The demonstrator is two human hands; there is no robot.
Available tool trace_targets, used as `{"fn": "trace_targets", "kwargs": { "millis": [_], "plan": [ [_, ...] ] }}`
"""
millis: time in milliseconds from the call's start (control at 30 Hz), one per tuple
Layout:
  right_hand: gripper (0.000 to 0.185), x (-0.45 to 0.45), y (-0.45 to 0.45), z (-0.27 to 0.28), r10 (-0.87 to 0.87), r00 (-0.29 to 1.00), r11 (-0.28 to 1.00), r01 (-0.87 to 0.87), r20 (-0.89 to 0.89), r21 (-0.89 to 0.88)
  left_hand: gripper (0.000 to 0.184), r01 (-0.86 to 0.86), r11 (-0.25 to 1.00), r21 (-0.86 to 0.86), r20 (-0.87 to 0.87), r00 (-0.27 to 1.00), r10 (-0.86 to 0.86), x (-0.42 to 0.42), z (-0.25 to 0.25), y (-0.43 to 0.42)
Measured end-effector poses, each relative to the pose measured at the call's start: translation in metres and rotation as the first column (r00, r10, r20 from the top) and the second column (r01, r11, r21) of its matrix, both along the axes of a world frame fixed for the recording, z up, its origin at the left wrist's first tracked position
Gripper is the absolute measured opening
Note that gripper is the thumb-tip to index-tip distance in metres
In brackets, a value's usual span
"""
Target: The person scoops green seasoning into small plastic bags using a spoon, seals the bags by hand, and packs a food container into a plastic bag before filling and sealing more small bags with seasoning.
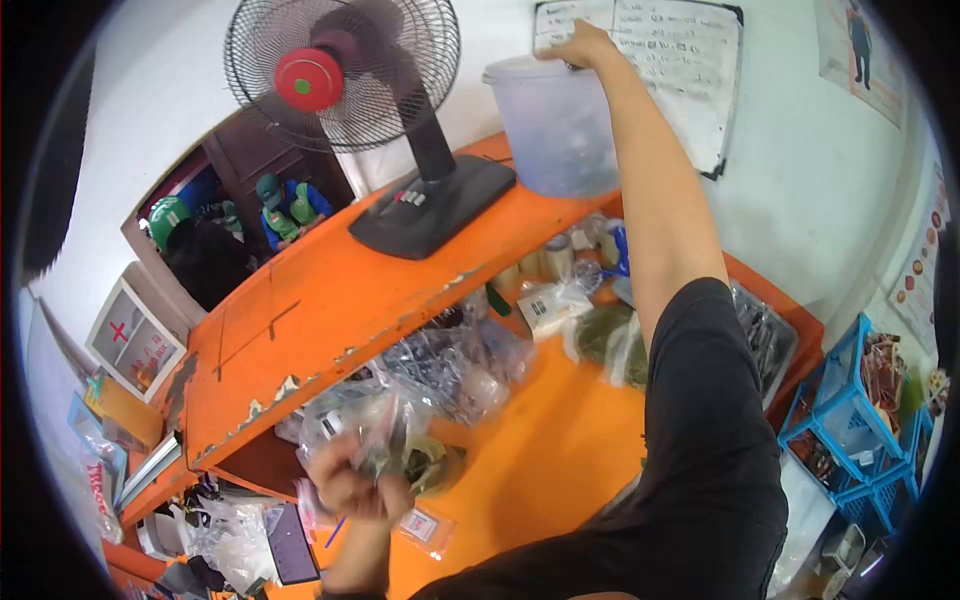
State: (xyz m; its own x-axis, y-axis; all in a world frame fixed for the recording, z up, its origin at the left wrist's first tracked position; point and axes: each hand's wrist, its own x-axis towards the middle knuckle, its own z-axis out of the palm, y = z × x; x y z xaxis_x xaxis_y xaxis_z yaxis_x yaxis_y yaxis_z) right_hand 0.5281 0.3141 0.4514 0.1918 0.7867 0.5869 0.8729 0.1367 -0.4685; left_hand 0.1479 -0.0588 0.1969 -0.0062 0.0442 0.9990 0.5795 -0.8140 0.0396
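My left hand [352, 480] is closed, fingers pinched, around a crumpled clear plastic bag [380, 425] held over the orange desk. What the bag contains is blurred. My right arm stretches up to the raised shelf, where my right hand [588, 46] is over the lid of a translucent plastic tub [557, 130]. Its fingers are spread; whether they touch the lid is hard to tell. Below my left hand lies a small clear packet with a printed square [424, 526].
A black desk fan [432, 210] stands on the orange shelf [290, 310]. Plastic bags [455, 365] and jars crowd beneath it. Blue crates [845, 440] are stacked right; a whiteboard [680, 70] hangs behind the tub. People [290, 208] show through the opening at left.
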Motion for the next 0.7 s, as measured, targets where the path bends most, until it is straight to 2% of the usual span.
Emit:
{"fn": "trace_targets", "kwargs": {
  "millis": [100, 133, 167, 200, 233, 267, 300, 333, 367, 400, 433, 467, 500, 567, 600, 633, 667, 700],
  "plan": [
    [0.076, 0.0, -0.011, -0.011, -0.117, 0.992, 0.966, 0.103, 0.048, 0.239, 0.018, 0.04, 0.947, 0.319, -0.054, 0.998, -0.024, 0.087, 0.11, 0.084],
    [0.054, 0.003, -0.017, -0.018, -0.071, 0.994, 0.967, 0.049, 0.08, 0.248, 0.009, 0.119, 0.947, 0.3, -0.099, 0.991, -0.093, 0.112, 0.147, 0.108],
    [0.045, 0.009, -0.017, -0.027, -0.013, 0.998, 0.958, -0.007, 0.069, 0.286, 0.009, 0.125, 0.925, 0.36, -0.108, 0.99, -0.091, 0.136, 0.177, 0.14],
    [0.037, 0.015, -0.014, -0.032, 0.045, 0.997, 0.941, -0.063, 0.063, 0.333, 0.007, 0.21, 0.916, 0.343, -0.059, 0.978, -0.202, 0.163, 0.2, 0.164],
    [0.029, 0.02, -0.014, -0.033, 0.104, 0.993, 0.916, -0.12, 0.061, 0.383, 0.005, 0.226, 0.92, 0.322, 0.006, 0.971, -0.24, 0.185, 0.217, 0.194],
    [0.022, 0.021, -0.022, -0.034, 0.135, 0.988, 0.783, -0.063, -0.069, 0.619, 0.005, 0.051, 0.907, 0.418, -0.042, 0.998, -0.037, 0.199, 0.235, 0.216],
    [0.019, 0.02, -0.032, -0.036, 0.201, 0.963, 0.594, 0.027, -0.181, 0.804, 0.01, 0.147, 0.919, 0.367, -0.07, 0.989, -0.131, 0.215, 0.245, 0.242],
    [0.019, 0.024, -0.052, -0.029, 0.23, 0.936, 0.501, 0.12, -0.265, 0.857, 0.015, 0.244, 0.918, 0.313, -0.094, 0.97, -0.226, 0.228, 0.25, 0.268],
    [0.019, 0.028, -0.069, -0.022, 0.259, 0.911, 0.44, 0.184, -0.321, 0.879, 0.017, 0.244, 0.95, 0.196, -0.13, 0.966, -0.222, 0.237, 0.25, 0.291],
    [0.02, 0.032, -0.083, -0.015, 0.21, 0.922, 0.398, 0.223, -0.325, 0.89, 0.02, 0.236, 0.969, 0.074, -0.168, 0.961, -0.221, 0.245, 0.247, 0.311],
    [0.022, 0.035, -0.093, -0.009, 0.158, 0.929, 0.358, 0.263, -0.336, 0.896, 0.023, 0.14, 0.982, -0.127, -0.21, 0.964, -0.164, 0.25, 0.238, 0.329],
    [0.024, 0.036, -0.097, -0.001, 0.198, 0.926, 0.349, 0.241, -0.323, 0.905, 0.027, 0.025, 0.947, -0.32, -0.269, 0.956, -0.116, 0.253, 0.228, 0.347],
    [0.023, 0.034, -0.095, 0.006, 0.188, 0.932, 0.271, 0.253, -0.309, 0.929, 0.031, -0.104, 0.866, -0.49, -0.34, 0.937, -0.08, 0.256, 0.224, 0.354],
    [0.023, 0.02, -0.085, 0.024, 0.163, 0.943, 0.118, 0.275, -0.291, 0.954, 0.036, 0.185, 0.893, -0.409, -0.22, 0.93, -0.294, 0.251, 0.212, 0.327],
    [0.03, 0.014, -0.073, 0.028, 0.151, 0.953, 0.223, 0.224, -0.261, 0.949, 0.039, 0.326, 0.875, -0.357, -0.17, 0.899, -0.404, 0.244, 0.205, 0.304],
    [0.038, 0.007, -0.061, 0.026, 0.146, 0.963, 0.334, 0.169, -0.228, 0.927, 0.037, 0.365, 0.857, -0.365, -0.132, 0.89, -0.435, 0.236, 0.199, 0.279],
    [0.046, -0.004, -0.056, 0.025, 0.154, 0.942, 0.608, 0.147, -0.298, 0.78, 0.036, 0.398, 0.835, -0.38, -0.094, 0.882, -0.463, 0.224, 0.193, 0.251],
    [0.054, -0.011, -0.053, 0.019, 0.143, 0.92, 0.827, 0.092, -0.366, 0.555, 0.035, 0.456, 0.801, -0.388, -0.012, 0.866, -0.499, 0.208, 0.186, 0.224]
  ]
}}
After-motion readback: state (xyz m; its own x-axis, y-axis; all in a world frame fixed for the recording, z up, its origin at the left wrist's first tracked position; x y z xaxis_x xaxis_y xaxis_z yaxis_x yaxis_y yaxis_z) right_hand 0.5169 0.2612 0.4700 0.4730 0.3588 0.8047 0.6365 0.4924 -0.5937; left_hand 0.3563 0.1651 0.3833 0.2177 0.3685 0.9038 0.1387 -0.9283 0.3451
